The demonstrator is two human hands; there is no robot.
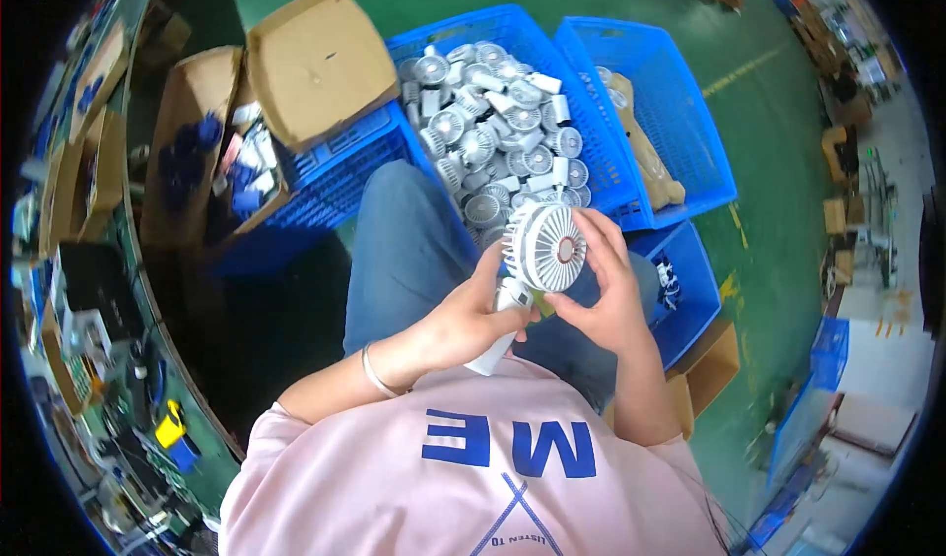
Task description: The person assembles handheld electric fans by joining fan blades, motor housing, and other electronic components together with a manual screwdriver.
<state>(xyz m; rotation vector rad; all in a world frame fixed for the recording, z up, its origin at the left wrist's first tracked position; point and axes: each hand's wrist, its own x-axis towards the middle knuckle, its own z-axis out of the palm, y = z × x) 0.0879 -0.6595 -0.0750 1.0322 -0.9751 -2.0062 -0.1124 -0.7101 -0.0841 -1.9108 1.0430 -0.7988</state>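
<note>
Curling round white fan (548, 251), left hand (475, 316)

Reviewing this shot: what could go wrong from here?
The white handheld fan is held in the air between the left hand and right hand, so a loosened grip might drop it. The right hand touches its ribbed head; hard pressure could bend ribs. The loosely heaped fans might scratch one another.
</note>
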